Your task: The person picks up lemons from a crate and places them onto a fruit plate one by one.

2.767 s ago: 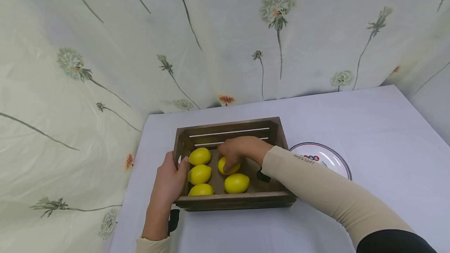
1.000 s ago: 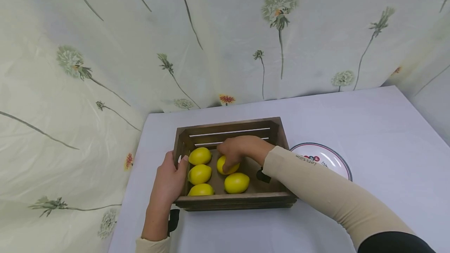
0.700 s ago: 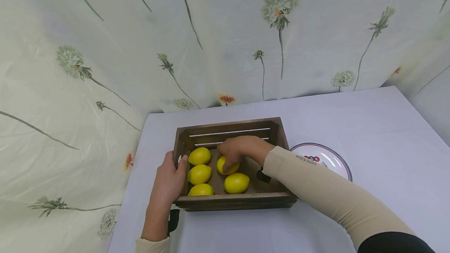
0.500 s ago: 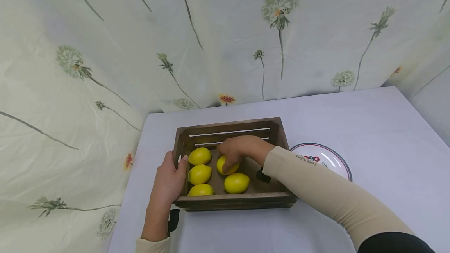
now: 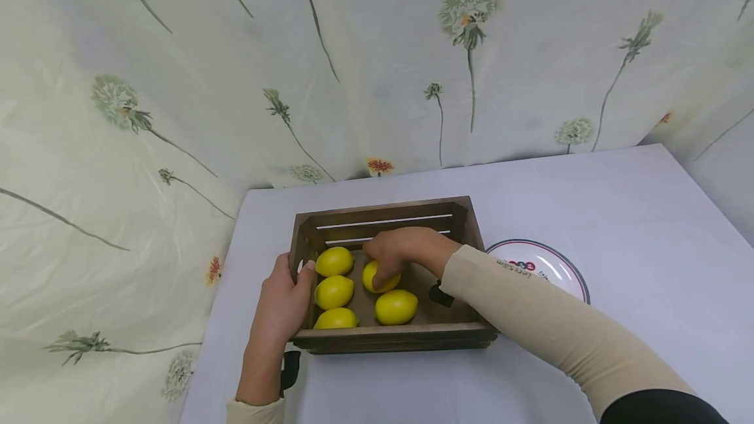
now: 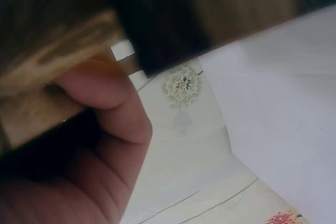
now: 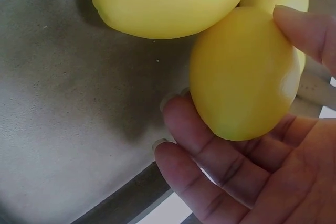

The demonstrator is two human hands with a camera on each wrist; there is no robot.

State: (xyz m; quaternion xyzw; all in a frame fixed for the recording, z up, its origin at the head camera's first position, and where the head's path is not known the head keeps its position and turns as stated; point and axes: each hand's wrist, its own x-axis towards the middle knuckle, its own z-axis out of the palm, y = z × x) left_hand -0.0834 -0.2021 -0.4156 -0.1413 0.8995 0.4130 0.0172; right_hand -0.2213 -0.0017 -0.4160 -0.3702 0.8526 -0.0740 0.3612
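Note:
A brown slatted wooden crate (image 5: pixel 400 340) with several yellow lemons in it stands on the table. My left hand (image 5: pixel 284 303) grips the crate's left wall, thumb on the inner side; the left wrist view shows curled fingers (image 6: pixel 113 103) hooked at a wooden slat. Reaching inside the crate, my right hand (image 5: pixel 406 250) holds a lemon (image 7: pixel 244 74) between thumb and fingers, low over the crate floor. Another lemon (image 5: pixel 396 307) lies just in front of it. Along the left wall three lemons (image 5: pixel 334 292) form a row, the nearest partly hidden by the front rim.
A round white plate (image 5: pixel 554 260) with a dark and red rim line lies right of the crate, partly covered by my right sleeve (image 5: pixel 530 300). The white-covered table (image 5: pixel 642 228) meets a flower-printed curtain (image 5: pixel 377 64) at its back and left.
Both hands, the crate and the lemons stay practically where they were; the head view shifts only very slightly.

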